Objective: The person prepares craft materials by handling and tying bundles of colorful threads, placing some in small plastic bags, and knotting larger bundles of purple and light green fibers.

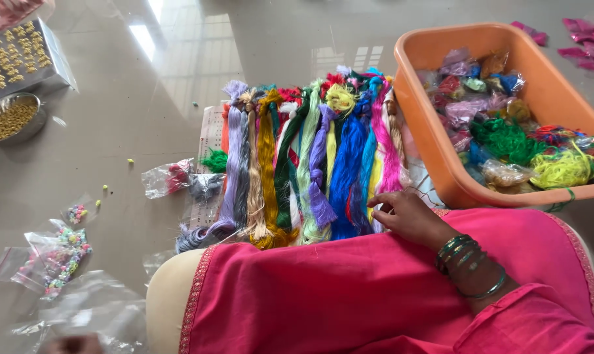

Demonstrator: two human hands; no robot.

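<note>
Picking at the near ends of the silk-thread skeins (310, 164), right hand (408, 216) resting on a pink-clad knee, fingers (381, 204) curled and pinching what looks like a thin strand at the pink and yellow skeins just ahead of them. Left hand out of view. Skeins fanned in a row on the tiled floor (113, 118), touching one another; orange tub (441, 157) of loose thread bundles just right of the fingers; bead packets (54, 259) and steel bowl of gold beads (12, 119) well off to the left. Judged a sorting or selecting step; separating one strand cleanly would call for a fine, steady pull.
</note>
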